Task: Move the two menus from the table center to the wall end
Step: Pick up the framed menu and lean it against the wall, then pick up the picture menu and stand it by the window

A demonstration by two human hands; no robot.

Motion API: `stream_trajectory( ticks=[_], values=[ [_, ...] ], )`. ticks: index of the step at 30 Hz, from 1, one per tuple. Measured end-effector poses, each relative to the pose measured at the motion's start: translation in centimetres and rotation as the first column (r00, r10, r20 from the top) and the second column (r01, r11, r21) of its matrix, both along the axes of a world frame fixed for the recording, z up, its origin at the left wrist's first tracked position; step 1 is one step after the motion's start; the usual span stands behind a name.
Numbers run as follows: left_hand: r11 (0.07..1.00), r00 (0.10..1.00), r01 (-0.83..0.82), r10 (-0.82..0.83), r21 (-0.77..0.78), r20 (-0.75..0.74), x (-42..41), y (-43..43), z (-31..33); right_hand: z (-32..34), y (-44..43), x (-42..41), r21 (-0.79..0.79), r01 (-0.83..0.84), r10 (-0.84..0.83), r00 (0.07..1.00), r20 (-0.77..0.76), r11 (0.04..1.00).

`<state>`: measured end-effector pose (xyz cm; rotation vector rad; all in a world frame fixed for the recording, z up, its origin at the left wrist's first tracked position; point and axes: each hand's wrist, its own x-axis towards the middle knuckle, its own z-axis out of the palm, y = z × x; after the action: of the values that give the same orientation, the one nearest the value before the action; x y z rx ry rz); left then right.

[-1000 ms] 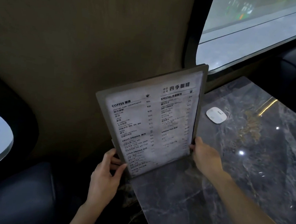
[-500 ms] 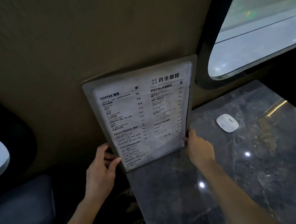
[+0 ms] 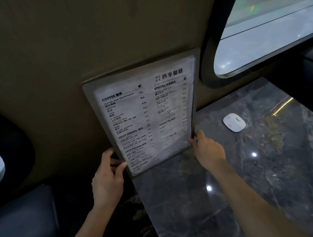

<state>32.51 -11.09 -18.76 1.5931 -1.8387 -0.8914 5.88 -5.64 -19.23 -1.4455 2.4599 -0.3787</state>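
Head view showed left hand (image 3: 107, 179) and right hand (image 3: 207, 150), fingers pinching upright menus (image 3: 142, 115) at the desk (image 3: 221, 192) edge; they might slide off.

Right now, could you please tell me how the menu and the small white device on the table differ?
The menu is a large flat rectangle covered in print; the white device is a small rounded square with little marking. The menu stands upright against the wall, held by the left hand and right hand; the device lies flat and untouched on the marble table. Both sit near the table's wall end.
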Motion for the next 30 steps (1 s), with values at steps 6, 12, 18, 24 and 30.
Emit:
stream_trajectory(
  ticks=[6,12,18,24,30],
  values=[
    [0.994,0.995,-0.072,0.077,0.08,-0.056,0.1,0.8,0.8,1.0,3.6,0.0,0.004,-0.021,0.022,0.991,-0.133,1.0],
    [0.998,0.998,0.04,-0.042,-0.041,-0.046,-0.6,3.8,2.9,1.7,7.3,-0.2,0.016,0.039,-0.038,0.999,-0.023,0.999],
    [0.901,0.908,0.418,-0.415,-0.118,0.055,-5.9,7.4,4.5,2.6,13.7,-0.5,-0.045,0.133,-0.136,0.987,-0.08,0.99],
    [0.753,0.75,0.657,-0.652,-0.017,0.116,-12.0,11.7,4.4,4.5,23.1,-1.0,-0.077,0.336,-0.343,0.934,-0.102,0.939],
    [0.52,0.518,0.854,-0.847,-0.019,0.119,-17.9,18.5,3.7,5.3,34.3,-0.3,-0.09,0.563,-0.57,0.806,-0.157,0.821]
  ],
)
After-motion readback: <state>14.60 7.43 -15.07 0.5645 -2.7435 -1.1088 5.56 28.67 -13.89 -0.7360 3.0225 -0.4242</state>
